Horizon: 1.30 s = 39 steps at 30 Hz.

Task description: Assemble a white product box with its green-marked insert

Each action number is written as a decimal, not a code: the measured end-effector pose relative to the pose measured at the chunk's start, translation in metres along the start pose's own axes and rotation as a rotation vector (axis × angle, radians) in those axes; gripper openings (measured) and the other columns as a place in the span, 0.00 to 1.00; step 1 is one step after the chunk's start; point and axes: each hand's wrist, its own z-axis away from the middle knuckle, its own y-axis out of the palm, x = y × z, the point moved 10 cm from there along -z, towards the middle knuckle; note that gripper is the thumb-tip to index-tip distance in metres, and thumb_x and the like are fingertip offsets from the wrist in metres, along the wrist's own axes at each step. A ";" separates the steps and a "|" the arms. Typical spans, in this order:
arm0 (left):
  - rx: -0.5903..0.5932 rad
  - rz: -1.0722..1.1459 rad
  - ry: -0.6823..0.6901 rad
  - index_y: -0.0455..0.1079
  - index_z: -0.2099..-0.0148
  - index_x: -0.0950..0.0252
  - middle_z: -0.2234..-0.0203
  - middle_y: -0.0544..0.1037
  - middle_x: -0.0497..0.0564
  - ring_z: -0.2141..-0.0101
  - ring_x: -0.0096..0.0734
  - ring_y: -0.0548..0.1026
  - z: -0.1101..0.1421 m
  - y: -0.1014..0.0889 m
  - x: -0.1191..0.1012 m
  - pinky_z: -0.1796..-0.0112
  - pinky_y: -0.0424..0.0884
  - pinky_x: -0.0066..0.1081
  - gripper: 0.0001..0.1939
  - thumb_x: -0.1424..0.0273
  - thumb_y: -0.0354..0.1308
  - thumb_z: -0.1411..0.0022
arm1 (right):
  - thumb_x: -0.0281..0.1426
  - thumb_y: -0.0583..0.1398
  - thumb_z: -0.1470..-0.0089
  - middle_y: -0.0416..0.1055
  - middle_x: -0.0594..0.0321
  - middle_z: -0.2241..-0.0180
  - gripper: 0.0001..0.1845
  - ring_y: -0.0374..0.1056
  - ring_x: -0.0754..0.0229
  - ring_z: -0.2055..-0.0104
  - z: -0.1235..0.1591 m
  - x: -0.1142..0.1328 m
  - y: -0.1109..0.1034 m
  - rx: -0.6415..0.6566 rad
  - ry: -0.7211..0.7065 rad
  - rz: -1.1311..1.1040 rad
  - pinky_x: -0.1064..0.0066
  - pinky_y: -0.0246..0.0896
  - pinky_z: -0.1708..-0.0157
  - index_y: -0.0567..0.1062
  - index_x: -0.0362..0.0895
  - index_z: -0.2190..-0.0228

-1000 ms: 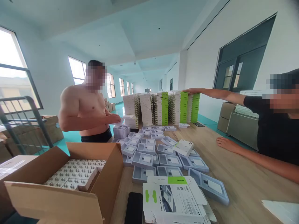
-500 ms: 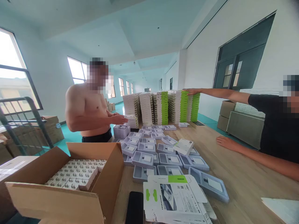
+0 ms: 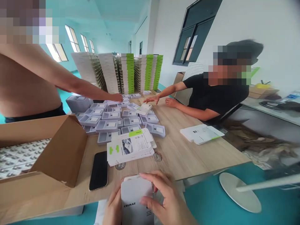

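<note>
Fingers (image 3: 152, 178) of left hand (image 3: 112, 207) and right hand (image 3: 166, 200) gripping white box (image 3: 136, 200), smartphone (image 3: 98, 170) ahead

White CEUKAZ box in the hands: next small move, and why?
Probably rest the white CEUKAZ box on the table just ahead. The left hand and right hand hold it upright off the wood at the table's edge, and the flattened white boxes and grey trays lie just beyond, so it would likely sit steadier there.
</note>
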 end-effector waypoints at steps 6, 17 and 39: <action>-0.097 0.277 0.252 0.65 0.36 0.48 0.32 0.75 0.54 0.50 0.50 0.86 0.013 0.022 -0.034 0.49 0.82 0.48 0.22 0.48 0.53 0.25 | 0.60 0.64 0.40 0.80 0.58 0.67 0.28 0.72 0.52 0.64 0.005 -0.014 0.008 -0.144 0.138 -0.250 0.64 0.66 0.59 0.87 0.50 0.60; -0.024 -0.448 0.762 0.76 0.43 0.51 0.33 0.73 0.61 0.37 0.57 0.77 0.025 0.038 -0.056 0.45 0.79 0.49 0.20 0.47 0.59 0.29 | 0.53 0.71 0.47 0.73 0.64 0.72 0.23 0.64 0.58 0.68 -0.007 -0.037 0.017 -0.206 0.180 -0.531 0.68 0.61 0.64 0.80 0.45 0.67; 0.118 -0.342 0.323 0.77 0.59 0.58 0.52 0.82 0.57 0.49 0.49 0.80 -0.011 0.034 -0.025 0.46 0.75 0.42 0.22 0.45 0.60 0.32 | 0.44 0.64 0.39 0.69 0.62 0.62 0.14 0.69 0.58 0.66 -0.011 -0.041 0.022 -0.083 0.074 -0.156 0.68 0.69 0.62 0.85 0.48 0.67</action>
